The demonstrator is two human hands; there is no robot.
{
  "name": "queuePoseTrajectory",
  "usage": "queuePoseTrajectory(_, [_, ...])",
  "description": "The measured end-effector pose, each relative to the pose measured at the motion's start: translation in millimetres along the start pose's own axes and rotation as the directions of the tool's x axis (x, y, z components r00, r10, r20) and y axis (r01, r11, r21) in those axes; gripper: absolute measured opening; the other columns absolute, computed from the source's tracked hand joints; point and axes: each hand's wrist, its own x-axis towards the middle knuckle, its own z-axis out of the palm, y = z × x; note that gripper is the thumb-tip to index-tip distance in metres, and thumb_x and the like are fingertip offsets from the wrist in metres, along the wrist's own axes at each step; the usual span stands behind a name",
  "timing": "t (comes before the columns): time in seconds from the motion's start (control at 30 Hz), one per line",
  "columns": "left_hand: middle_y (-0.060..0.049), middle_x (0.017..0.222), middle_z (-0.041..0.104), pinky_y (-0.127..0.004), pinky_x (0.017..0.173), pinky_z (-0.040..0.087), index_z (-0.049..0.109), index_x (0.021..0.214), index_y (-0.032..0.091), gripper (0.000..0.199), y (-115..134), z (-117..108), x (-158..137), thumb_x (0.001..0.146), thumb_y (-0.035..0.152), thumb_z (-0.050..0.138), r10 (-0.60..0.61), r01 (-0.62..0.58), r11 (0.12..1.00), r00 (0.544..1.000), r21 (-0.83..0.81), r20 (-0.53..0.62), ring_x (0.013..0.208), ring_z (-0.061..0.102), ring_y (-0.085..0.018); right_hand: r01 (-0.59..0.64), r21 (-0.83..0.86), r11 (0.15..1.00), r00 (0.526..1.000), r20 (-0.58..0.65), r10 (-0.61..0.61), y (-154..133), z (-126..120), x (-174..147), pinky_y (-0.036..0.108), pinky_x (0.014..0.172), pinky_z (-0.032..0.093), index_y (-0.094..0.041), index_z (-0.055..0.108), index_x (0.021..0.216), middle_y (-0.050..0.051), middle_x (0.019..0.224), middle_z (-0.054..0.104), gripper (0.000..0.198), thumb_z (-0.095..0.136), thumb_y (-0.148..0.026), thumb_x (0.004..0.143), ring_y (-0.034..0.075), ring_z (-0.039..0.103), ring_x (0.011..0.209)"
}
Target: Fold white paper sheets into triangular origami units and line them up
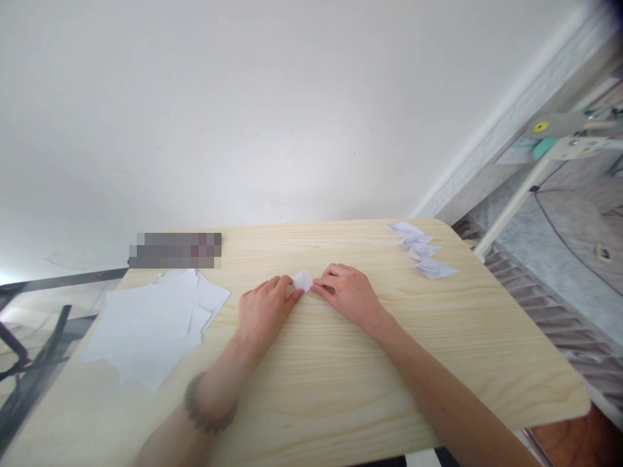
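A small folded piece of white paper [304, 281] lies at the middle of the wooden table, between my two hands. My left hand [267, 305] grips its left edge with thumb and fingers; a dark beaded bracelet [210, 410] circles that wrist. On the opposite edge, my right hand [348, 292] pinches the paper between thumb and fingertips. Part of the paper is hidden behind the fingers. Several folded white paper shapes [435, 268] with pointed ends sit in an overlapping row at the far right of the table.
Loose white sheets [146, 318] are piled at the table's left. Behind them is a dark blurred-out object [175, 250]. The wooden table [311, 389] meets a white wall at its far side. A white metal stand [516, 201] rises beyond the right edge.
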Motion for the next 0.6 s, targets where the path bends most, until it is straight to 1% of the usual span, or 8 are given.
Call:
queuePoseTrajectory(0.1, [-0.002, 0.085, 0.066, -0.025, 0.051, 0.029, 0.055, 0.102, 0.024, 0.031, -0.8, 1.0, -0.1, 0.085, 0.044, 0.038, -0.004, 0.004, 1.000, 1.000, -0.020, -0.009, 0.075, 0.061, -0.019, 0.007, 0.026, 1.000, 1.000, -0.007, -0.007, 1.1, -1.1, -0.4, 0.028, 0.074, 0.040, -0.023, 0.068, 0.083, 0.003, 0.079, 0.061, 0.019, 0.049, -0.028, 0.084, 0.014, 0.054, 0.077])
queuePoseTrajectory(0.23, [-0.003, 0.084, 0.067, -0.025, 0.053, 0.030, 0.058, 0.101, 0.025, 0.033, -2.3, 0.9, 0.6, 0.085, 0.044, 0.037, 0.012, -0.011, 1.000, 1.000, -0.028, 0.018, 0.078, 0.061, -0.022, -0.032, 0.109, 0.994, 0.999, -0.007, 0.033, 4.3, -1.5, -0.5, 0.026, 0.070, 0.040, -0.022, 0.068, 0.084, 0.002, 0.079, 0.061, 0.019, 0.049, -0.024, 0.083, 0.013, 0.055, 0.074])
queuePoseTrajectory(0.37, [-0.003, 0.081, 0.068, -0.026, 0.053, 0.030, 0.059, 0.101, 0.026, 0.035, -2.6, 0.4, 0.9, 0.085, 0.047, 0.036, 0.012, -0.012, 1.000, 0.999, -0.003, 0.035, 0.076, 0.061, -0.022, -0.097, 0.195, 0.976, 0.995, -0.003, 0.100, 6.6, 0.6, 1.3, 0.024, 0.066, 0.040, -0.021, 0.067, 0.082, 0.001, 0.076, 0.062, 0.017, 0.050, -0.023, 0.081, 0.012, 0.054, 0.069])
queuePoseTrajectory(0.6, [-0.002, 0.081, 0.068, -0.025, 0.053, 0.031, 0.059, 0.102, 0.027, 0.036, -1.7, -1.4, 1.7, 0.085, 0.048, 0.036, -0.013, 0.014, 1.000, 0.998, -0.012, 0.057, 0.074, 0.061, -0.020, -0.139, 0.260, 0.955, 0.989, -0.014, 0.148, 7.1, 4.2, 3.6, 0.024, 0.064, 0.040, -0.019, 0.065, 0.077, 0.001, 0.074, 0.063, 0.013, 0.053, -0.022, 0.079, 0.011, 0.053, 0.065])
